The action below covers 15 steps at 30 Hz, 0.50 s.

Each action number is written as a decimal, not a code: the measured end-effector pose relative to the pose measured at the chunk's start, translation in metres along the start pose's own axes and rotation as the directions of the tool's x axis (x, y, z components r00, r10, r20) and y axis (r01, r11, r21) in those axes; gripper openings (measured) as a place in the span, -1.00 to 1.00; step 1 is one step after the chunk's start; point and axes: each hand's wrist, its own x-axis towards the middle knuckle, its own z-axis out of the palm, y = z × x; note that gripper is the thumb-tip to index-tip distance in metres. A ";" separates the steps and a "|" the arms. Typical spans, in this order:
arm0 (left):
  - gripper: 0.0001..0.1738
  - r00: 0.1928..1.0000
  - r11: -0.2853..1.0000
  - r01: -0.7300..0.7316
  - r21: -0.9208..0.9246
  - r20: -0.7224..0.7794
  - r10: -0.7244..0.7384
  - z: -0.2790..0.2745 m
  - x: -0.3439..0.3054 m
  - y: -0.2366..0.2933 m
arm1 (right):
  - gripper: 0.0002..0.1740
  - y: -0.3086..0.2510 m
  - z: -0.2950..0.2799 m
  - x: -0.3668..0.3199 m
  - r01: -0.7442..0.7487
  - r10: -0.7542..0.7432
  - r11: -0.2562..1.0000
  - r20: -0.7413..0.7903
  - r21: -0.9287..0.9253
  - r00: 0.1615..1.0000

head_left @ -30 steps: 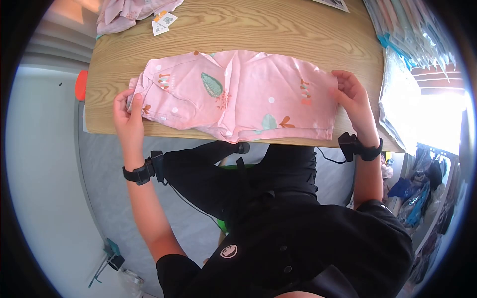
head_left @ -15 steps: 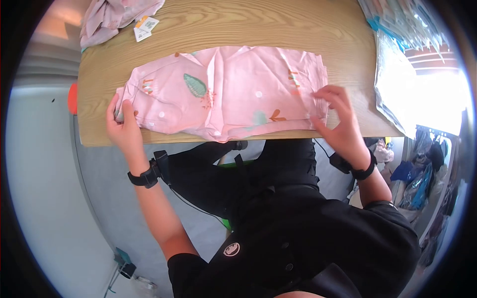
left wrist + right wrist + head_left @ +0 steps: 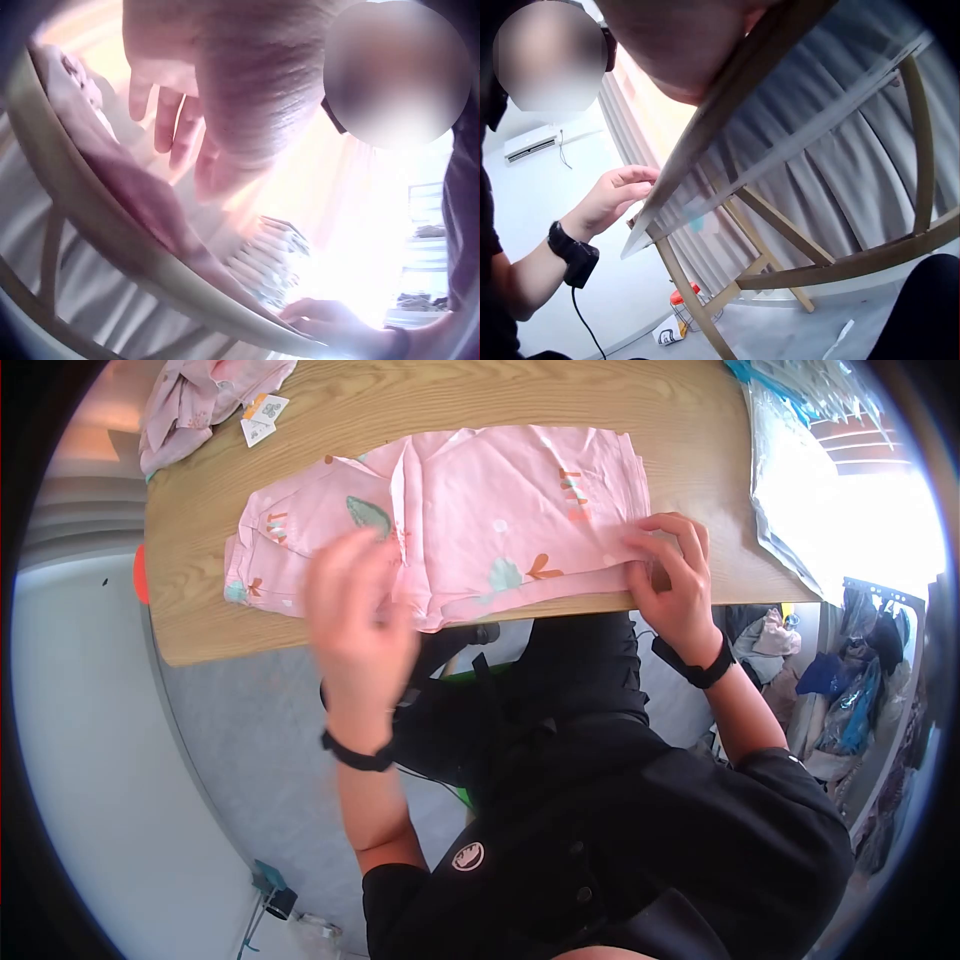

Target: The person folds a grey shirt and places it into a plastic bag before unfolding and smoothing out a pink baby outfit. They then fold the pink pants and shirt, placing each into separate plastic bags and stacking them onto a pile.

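from the head: the pink cloth point(image 3: 470, 520) lies along the tabletop's point(image 3: 690, 480) near edge; the left hand point(image 3: 355, 630), blurred, hovers over it, and the right hand point(image 3: 680, 575) touches its right end, pinching or not i cannot tell. left wrist: the left hand's fingers hang loosely, slightly apart. right wrist: the cloth is hidden.

Pink cloth point(image 3: 530, 500) (slightly creased), matt.
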 end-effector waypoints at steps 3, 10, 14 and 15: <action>-0.65 0.979 0.985 -0.147 -0.096 0.130 0.158 0.025 0.001 0.042 | -0.70 0.003 0.002 -0.002 -0.034 0.034 0.999 -0.027 0.003 0.999; -0.56 0.984 0.982 -0.119 -0.145 0.116 0.136 0.044 0.000 0.031 | -0.65 0.002 -0.001 -0.007 0.059 -0.045 0.994 -0.143 0.094 0.989; -0.57 0.986 0.980 -0.104 -0.172 0.109 0.124 0.048 -0.007 0.025 | -0.63 0.005 0.002 -0.013 0.164 -0.132 0.976 -0.206 0.146 0.970; -0.59 0.986 0.979 -0.111 -0.173 0.103 0.130 0.049 -0.006 0.024 | -0.63 0.006 0.001 -0.014 0.183 -0.149 0.971 -0.214 0.151 0.966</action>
